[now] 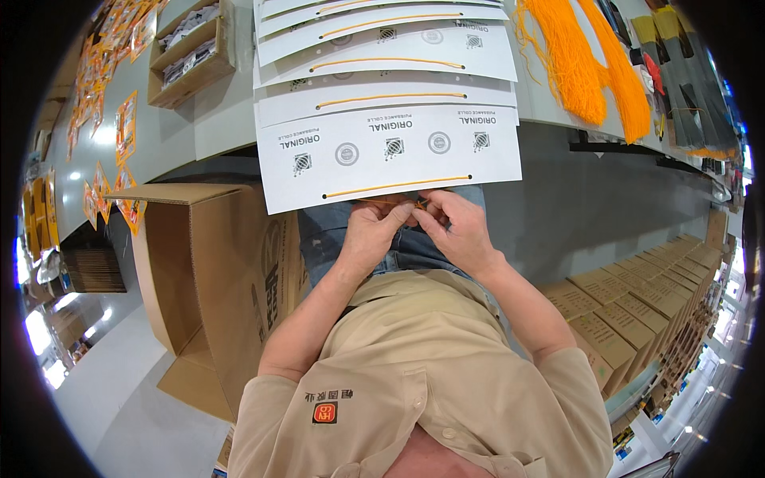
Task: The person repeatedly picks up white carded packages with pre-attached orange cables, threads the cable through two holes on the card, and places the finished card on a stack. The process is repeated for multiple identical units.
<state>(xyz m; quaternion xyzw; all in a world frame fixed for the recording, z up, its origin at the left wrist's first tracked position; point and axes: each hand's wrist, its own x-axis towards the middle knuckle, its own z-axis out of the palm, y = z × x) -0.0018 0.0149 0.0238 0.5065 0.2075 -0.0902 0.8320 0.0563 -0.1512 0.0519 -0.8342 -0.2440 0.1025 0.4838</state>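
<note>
A stack of white printed sheets (358, 119) overlaps toward me, each with an orange cord strung between two holes. The front sheet (422, 166) juts over the table edge above my lap. Just below its near edge, my left hand (373, 237) and my right hand (462, 229) meet, thumbs and fingers pinched together. Between them runs a thin orange cord (388, 201), gripped at the fingertips of both hands. The cord's ends are too small to make out, and the fingers partly hide them.
Orange cord bundles (570, 64) lie at the table's right, with dark packed bundles (693, 88) beyond. A divided cardboard box (191, 52) stands at the left. Beside my left arm is an open carton (227, 279); several brown boxes (629, 311) line the right.
</note>
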